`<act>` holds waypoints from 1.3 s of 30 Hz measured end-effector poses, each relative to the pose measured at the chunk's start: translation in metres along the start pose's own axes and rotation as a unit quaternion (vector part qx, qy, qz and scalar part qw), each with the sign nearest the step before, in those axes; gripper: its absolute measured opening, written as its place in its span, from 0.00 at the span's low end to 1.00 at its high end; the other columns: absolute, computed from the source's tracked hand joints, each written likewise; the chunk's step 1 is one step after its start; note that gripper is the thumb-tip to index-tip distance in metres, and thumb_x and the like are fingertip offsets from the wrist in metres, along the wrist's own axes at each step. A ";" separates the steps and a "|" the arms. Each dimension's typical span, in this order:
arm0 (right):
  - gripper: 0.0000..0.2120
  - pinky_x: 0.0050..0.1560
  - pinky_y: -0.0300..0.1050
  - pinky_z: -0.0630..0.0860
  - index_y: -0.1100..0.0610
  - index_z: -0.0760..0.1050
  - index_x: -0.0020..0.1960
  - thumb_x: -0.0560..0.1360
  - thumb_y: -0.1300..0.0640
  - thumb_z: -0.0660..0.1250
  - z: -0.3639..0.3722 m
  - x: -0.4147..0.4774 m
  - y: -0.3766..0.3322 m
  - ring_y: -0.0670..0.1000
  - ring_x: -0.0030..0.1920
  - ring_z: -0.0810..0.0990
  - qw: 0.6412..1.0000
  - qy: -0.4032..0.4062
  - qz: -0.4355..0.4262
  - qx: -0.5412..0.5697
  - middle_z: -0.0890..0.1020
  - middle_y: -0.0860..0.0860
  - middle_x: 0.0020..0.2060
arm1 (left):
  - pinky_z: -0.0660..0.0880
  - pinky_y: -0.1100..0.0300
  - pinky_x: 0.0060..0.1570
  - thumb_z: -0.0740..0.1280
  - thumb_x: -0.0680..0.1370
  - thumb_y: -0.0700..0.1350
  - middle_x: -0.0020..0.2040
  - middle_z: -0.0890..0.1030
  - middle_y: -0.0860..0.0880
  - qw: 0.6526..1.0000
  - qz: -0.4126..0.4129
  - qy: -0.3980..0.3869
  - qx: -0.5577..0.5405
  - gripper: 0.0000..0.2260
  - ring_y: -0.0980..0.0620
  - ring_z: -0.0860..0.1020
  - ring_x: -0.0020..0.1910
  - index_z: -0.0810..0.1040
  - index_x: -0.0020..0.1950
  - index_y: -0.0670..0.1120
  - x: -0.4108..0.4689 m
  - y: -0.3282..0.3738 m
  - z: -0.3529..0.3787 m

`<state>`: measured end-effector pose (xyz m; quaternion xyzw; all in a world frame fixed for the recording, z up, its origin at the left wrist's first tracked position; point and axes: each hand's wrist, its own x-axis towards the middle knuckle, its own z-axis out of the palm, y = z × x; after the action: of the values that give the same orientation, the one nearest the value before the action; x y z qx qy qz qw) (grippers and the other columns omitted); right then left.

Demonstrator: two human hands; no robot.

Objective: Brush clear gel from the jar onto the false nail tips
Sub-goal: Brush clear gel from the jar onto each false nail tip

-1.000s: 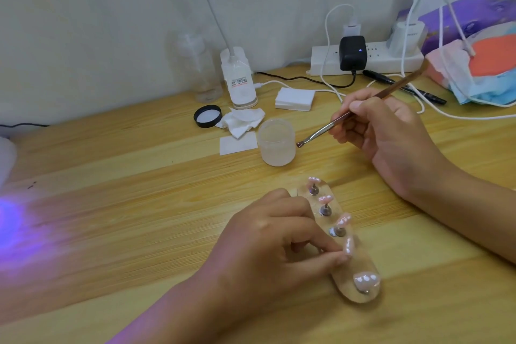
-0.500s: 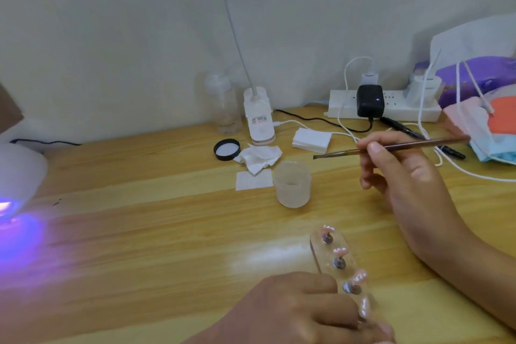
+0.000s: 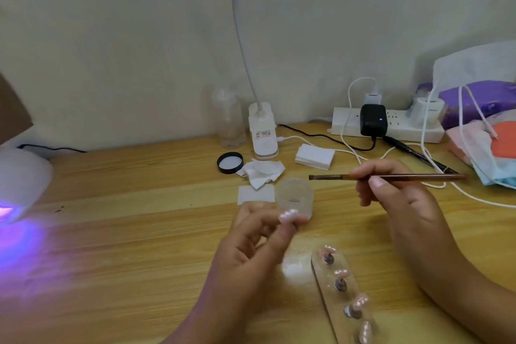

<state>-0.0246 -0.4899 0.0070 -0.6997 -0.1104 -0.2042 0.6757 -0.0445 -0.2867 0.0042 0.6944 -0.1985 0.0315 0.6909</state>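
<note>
Fingers of our left hand pinch one false nail tip, raised just in front of the open gel jar. Right of it, our right hand grips the brush, long axis level, bristles pointing left near the jar's rim; we judge the tip lies down-left of them.

No word or number can be read. The white lamp base stands well beyond the fingertips of the left hand. It carries a small label with red print above black lines, too blurred to make out. Far behind the fingers of the right hand, a white charger sits in the power strip and bears a faint grey mark, also illegible.
</note>
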 end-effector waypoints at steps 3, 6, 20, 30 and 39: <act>0.13 0.48 0.32 0.73 0.46 0.79 0.47 0.76 0.59 0.58 0.001 -0.003 -0.002 0.43 0.44 0.76 0.999 -0.019 -0.021 -0.020 0.80 0.44 0.43 | 0.73 0.65 0.40 0.73 0.65 0.56 0.56 0.76 0.48 0.991 -0.105 0.037 -0.077 0.10 0.61 0.76 0.42 0.86 0.43 0.54 0.007 -0.001 -0.011; 0.10 0.51 0.35 0.73 0.46 0.79 0.48 0.77 0.57 0.60 0.002 -0.004 -0.003 0.45 0.47 0.76 0.997 -0.044 -0.047 -0.046 0.79 0.45 0.45 | 0.76 0.65 0.39 0.77 0.65 0.53 0.61 0.78 0.51 0.972 -0.159 0.039 -0.165 0.10 0.57 0.81 0.46 0.85 0.44 0.52 0.009 0.000 -0.009; 0.10 0.51 0.41 0.72 0.53 0.76 0.45 0.76 0.54 0.56 0.005 -0.007 -0.005 0.51 0.48 0.75 0.977 -0.104 -0.108 -0.150 0.75 0.46 0.44 | 0.79 0.50 0.56 0.69 0.76 0.45 0.69 0.75 0.55 0.936 -0.235 -0.009 -0.261 0.04 0.41 0.80 0.59 0.82 0.42 0.49 0.013 0.007 -0.009; 0.11 0.51 0.44 0.71 0.52 0.76 0.43 0.75 0.53 0.56 0.007 -0.008 -0.005 0.52 0.49 0.75 0.967 -0.129 -0.100 -0.193 0.75 0.45 0.43 | 0.76 0.55 0.60 0.69 0.73 0.50 0.70 0.73 0.61 0.957 -0.188 -0.052 -0.216 0.05 0.45 0.79 0.61 0.82 0.44 0.51 0.009 0.004 -0.007; 0.08 0.47 0.31 0.72 0.51 0.78 0.44 0.75 0.55 0.60 0.001 -0.003 -0.004 0.42 0.43 0.76 0.996 -0.061 -0.011 -0.067 0.78 0.44 0.40 | 0.78 0.51 0.58 0.68 0.74 0.46 0.69 0.74 0.55 0.948 -0.211 -0.008 -0.238 0.03 0.43 0.80 0.60 0.82 0.43 0.49 0.011 0.001 -0.008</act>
<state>-0.0290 -0.4883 0.0091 -0.7531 -0.1452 -0.1754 0.6173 -0.0331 -0.2809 0.0092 0.5363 -0.0547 -0.1686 0.8252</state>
